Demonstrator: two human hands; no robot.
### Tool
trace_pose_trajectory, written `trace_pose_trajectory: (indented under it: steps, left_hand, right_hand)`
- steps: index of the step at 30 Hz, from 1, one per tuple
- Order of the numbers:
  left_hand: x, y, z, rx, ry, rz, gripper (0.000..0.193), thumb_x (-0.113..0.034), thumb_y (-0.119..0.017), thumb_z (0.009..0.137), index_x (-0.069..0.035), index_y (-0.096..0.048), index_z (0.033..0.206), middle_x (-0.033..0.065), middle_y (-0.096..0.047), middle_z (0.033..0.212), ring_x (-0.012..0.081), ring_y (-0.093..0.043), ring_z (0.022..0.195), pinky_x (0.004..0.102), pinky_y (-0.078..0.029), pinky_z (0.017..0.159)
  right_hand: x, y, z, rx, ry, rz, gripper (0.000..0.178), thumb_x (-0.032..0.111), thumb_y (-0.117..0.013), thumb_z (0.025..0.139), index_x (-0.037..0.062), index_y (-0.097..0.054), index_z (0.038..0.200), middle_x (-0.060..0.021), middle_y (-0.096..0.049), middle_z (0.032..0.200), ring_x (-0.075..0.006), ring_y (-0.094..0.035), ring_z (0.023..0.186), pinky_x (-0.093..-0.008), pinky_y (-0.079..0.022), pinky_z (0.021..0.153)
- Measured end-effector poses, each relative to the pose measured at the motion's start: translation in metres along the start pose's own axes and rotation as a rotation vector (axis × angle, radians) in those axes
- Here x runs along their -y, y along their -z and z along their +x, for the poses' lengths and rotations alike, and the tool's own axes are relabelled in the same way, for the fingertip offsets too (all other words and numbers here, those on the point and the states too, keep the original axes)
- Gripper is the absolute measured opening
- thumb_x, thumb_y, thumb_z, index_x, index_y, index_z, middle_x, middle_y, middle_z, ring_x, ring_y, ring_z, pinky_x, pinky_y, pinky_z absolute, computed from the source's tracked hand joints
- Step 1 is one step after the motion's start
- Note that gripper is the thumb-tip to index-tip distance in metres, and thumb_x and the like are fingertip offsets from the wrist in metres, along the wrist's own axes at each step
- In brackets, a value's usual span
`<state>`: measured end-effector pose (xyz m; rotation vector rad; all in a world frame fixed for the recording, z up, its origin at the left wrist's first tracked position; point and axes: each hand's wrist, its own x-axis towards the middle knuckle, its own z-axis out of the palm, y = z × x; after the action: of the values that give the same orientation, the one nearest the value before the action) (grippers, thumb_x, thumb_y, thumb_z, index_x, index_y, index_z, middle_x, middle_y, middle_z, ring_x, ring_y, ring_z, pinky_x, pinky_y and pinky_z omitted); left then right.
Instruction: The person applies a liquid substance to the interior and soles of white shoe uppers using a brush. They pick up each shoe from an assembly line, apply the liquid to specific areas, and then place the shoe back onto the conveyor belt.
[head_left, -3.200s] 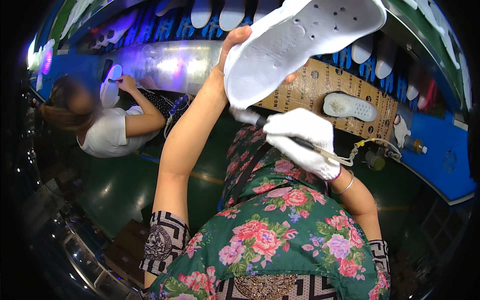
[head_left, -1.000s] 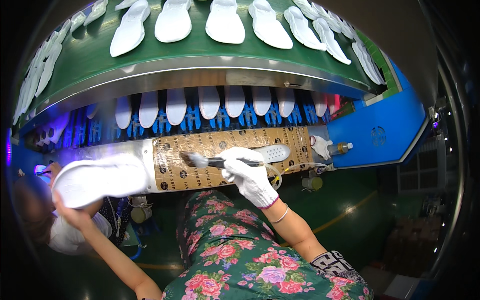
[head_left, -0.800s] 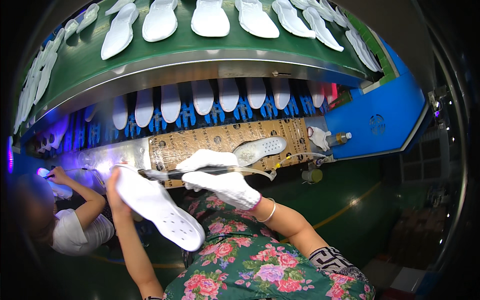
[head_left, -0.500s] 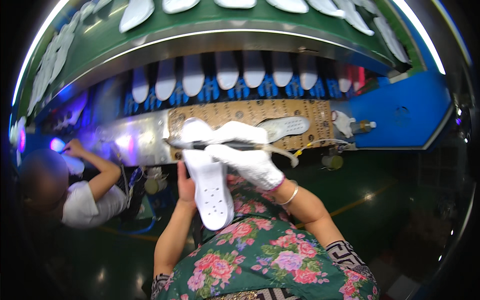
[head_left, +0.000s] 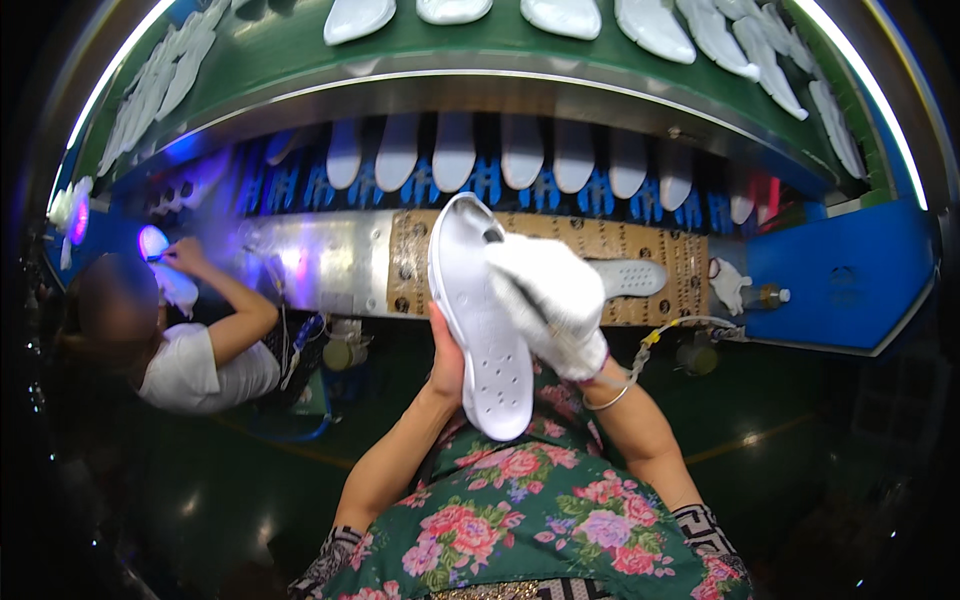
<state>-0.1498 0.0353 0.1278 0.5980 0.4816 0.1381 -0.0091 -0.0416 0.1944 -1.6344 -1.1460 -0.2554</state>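
A long white shoe sole [head_left: 487, 340] with a raised rim lies slanted before me, its small holes at the near end. My bare left hand [head_left: 448, 360] grips it along its left side, with part of the fingers hidden beneath. Over the sole's right edge, my right hand [head_left: 555, 300] in a white knitted glove is closed. Something dark shows between its fingers and at the fingertips, but I cannot make out what it is. Beyond the glove, a grey-white sole [head_left: 630, 277] with holes lies on the cardboard [head_left: 685, 250], partly covered by my hand.
A metal worktop [head_left: 350, 255] continues left of the cardboard. Soles [head_left: 455, 150] stand in a row over blue clamps behind it, below a green shelf [head_left: 290, 65] with more white soles. At right are a crumpled glove [head_left: 728, 285] and a bottle [head_left: 768, 296]. Another person [head_left: 205, 345] works at left.
My right hand has drawn back to the right from across the sole's far end, uncovering it. The sole now sits farther from me and to the right in view. The view has shifted slightly.
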Motion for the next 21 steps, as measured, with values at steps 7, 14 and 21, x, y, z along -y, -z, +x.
trace_pose_trajectory:
  steps: [7, 14, 21]
  left_hand:
    - [-0.008, 0.021, 0.011, 0.005, 0.04, 0.041, 0.094, -0.078, -0.008, 0.09, -0.01, -0.023, 0.153, 0.0139, -0.038, 0.151, 0.0285, -0.04, 0.138, 0.0437, -0.033, 0.115]
    - [-0.03, 0.035, 0.016, 0.101, 0.015, 0.136, 0.092, -0.079, -0.016, 0.09, -0.011, -0.029, 0.151, 0.0135, -0.044, 0.145, 0.0277, -0.047, 0.132, 0.0431, -0.038, 0.111]
    - [-0.049, 0.048, 0.025, 0.057, -0.058, 0.014, 0.099, -0.084, -0.021, 0.086, -0.007, -0.033, 0.147, 0.0134, -0.052, 0.137, 0.0261, -0.055, 0.122, 0.0423, -0.047, 0.103]
  right_hand:
    - [0.004, -0.004, -0.019, 0.122, -0.197, 0.345, 0.021, 0.002, -0.076, 0.075, 0.004, -0.074, 0.096, -0.0105, -0.073, 0.09, -0.0239, -0.07, 0.079, -0.0326, -0.056, 0.072]
    - [-0.005, -0.008, -0.009, 0.086, -0.071, 0.211, 0.025, -0.001, -0.072, 0.078, 0.0046, -0.072, 0.102, -0.0121, -0.071, 0.092, -0.0244, -0.07, 0.082, -0.0325, -0.055, 0.072]
    - [0.003, -0.006, -0.009, 0.092, -0.197, 0.389, 0.019, 0.005, -0.075, 0.077, 0.0042, -0.074, 0.096, -0.0106, -0.072, 0.093, -0.0241, -0.07, 0.081, -0.0318, -0.055, 0.075]
